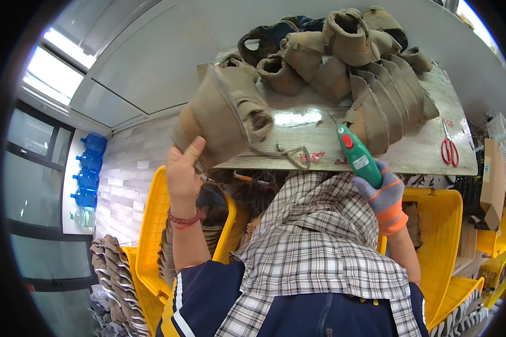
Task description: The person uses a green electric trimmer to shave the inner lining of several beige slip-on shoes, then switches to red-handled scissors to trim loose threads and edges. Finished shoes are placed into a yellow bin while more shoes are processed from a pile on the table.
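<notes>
The person's bare left hand [186, 168] pinches a big tan piece [211, 118] that bends round like a cup, with the thumb on the near side and the other fingers hidden behind it. That piece is at the left front corner of the table [405, 156], though I can't tell from here if it touches the top. A smaller rolled bit [258, 121] sits right against it (I can't tell if the two are joined). The right hand [383, 196], in a gray and orange glove, is wrapped around a green tool [358, 160] with a red button. The tool's thin tip points away from the person, just beside a row of tan pieces [396, 98] tucked one into the next. Behind them is a messy heap of tan curled pieces [303, 53], some of them standing up like little cups. A loop of cord [289, 154] lies between the two hands, near the front edge, and scissors with red handles [450, 153] lie off to the right. A checked cloth [320, 258] covers the person's lap. One yellow bin [153, 219] is by the left arm and another yellow bin [447, 224] is by the right.
</notes>
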Available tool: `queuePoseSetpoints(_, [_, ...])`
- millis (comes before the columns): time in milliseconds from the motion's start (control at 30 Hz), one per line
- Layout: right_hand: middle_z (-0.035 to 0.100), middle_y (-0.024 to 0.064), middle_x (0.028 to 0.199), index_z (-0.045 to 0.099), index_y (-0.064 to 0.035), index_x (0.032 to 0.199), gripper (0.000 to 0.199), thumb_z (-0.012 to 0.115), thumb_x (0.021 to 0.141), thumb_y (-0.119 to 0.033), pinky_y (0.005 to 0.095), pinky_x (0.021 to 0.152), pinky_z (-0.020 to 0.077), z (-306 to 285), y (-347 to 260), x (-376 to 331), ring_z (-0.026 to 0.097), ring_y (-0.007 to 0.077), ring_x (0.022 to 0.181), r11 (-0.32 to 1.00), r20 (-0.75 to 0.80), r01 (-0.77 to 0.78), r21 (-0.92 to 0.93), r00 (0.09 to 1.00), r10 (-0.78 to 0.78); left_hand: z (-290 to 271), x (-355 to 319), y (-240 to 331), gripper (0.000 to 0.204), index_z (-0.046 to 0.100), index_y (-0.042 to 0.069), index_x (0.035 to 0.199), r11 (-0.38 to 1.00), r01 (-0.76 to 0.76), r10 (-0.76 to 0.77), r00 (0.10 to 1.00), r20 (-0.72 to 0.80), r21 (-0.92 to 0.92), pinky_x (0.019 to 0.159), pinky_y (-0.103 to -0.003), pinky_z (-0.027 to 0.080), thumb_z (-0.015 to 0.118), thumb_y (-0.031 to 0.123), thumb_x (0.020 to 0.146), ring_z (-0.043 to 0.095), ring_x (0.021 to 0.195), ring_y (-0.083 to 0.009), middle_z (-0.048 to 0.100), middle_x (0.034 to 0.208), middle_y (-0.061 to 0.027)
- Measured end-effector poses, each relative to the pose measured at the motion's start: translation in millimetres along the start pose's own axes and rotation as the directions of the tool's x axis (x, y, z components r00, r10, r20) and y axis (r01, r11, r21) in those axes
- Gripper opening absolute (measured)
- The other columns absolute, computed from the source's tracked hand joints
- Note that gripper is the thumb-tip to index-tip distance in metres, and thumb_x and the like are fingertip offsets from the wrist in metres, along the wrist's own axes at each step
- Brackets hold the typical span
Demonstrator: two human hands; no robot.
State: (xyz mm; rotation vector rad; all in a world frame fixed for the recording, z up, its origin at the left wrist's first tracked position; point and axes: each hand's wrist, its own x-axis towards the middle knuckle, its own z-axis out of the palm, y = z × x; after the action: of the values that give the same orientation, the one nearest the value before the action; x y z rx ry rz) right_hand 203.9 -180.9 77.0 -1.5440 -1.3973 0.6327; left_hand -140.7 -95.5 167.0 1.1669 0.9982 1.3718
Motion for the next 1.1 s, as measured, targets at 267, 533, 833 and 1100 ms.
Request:
queuePoseSetpoints(267, [0.065, 0.0108, 0.078, 0.059, -0.0038, 0.105, 0.063, 0.087, 0.056, -0.032, 0.0335, 0.057, 0.0497, -4, 11, -2, 0.062, 0.0277, 0.064, 0.826, -0.048, 0.484, -0.289, 0.855, -0.517, 3, 30, -12, 0.029, 0.053, -0.003, 0.117, 0.621, 0.290, -0.291, 0.948, 0.130, -0.728, 0.095, -0.043, 0.046, 0.048, 0.013, 0.094, 0.058, 0.107, -0.0292, 0.060, 0.116, -0.0184])
queuePoseSetpoints(533, [0.063, 0.0101, 0.078, 0.057, -0.0017, 0.109, 0.069, 0.085, 0.057, -0.037, 0.0363, 0.054, 0.0470, -26, 31, 0, 0.058, 0.0279, 0.060, 0.673, -0.028, 0.543, -0.502, 0.768, -0.640, 25, 35, -36, 0.028, 0.050, -0.005, 0.119, 0.395, 0.480, -0.356, 0.866, 0.351, -0.783, 0.092, -0.044, 0.048, 0.044, 0.009, 0.095, 0.059, 0.106, -0.0298, 0.059, 0.116, -0.0187])
queuePoseSetpoints(833, [0.064, 0.0104, 0.078, 0.057, -0.0018, 0.106, 0.069, 0.086, 0.056, -0.040, 0.0361, 0.055, 0.0480, -29, 35, -2, 0.059, 0.0277, 0.060, 0.670, -0.011, 0.547, -0.501, 0.770, -0.637, 39, 28, -47, 0.026, 0.052, -0.002, 0.117, 0.372, 0.482, -0.362, 0.862, 0.354, -0.793, 0.091, -0.045, 0.049, 0.048, 0.009, 0.094, 0.059, 0.105, -0.0295, 0.060, 0.115, -0.0178])
queuePoseSetpoints(1100, [0.064, 0.0095, 0.076, 0.059, -0.0036, 0.104, 0.065, 0.085, 0.056, -0.039, 0.0353, 0.055, 0.0485, -22, 15, 3, 0.060, 0.0274, 0.061, 0.695, -0.042, 0.563, -0.447, 0.763, -0.645, 46, 32, -52, 0.027, 0.051, -0.002, 0.119, 0.362, 0.476, -0.422, 0.850, 0.314, -0.802, 0.091, -0.046, 0.049, 0.047, 0.010, 0.094, 0.059, 0.106, -0.0300, 0.058, 0.117, -0.0185])
